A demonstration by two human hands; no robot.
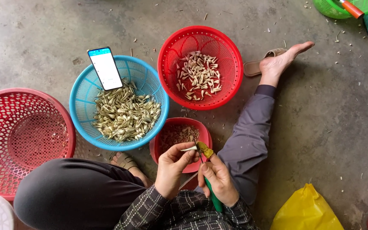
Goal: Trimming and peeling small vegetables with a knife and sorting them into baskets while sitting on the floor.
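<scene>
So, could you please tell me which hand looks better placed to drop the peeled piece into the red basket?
Probably the left hand: its fingers pinch the pale piece, while the right hand grips the knife.

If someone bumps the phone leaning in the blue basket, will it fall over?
Probably. The phone stands tilted on the blue basket rim, resting on loose pale seeds that could shift. Its smooth, flat body looks likely to slide or tip.

Dark plaid sleeves (184, 211), grey trousers (245, 140) (one leg darker), tan sandals (258, 64).
</scene>
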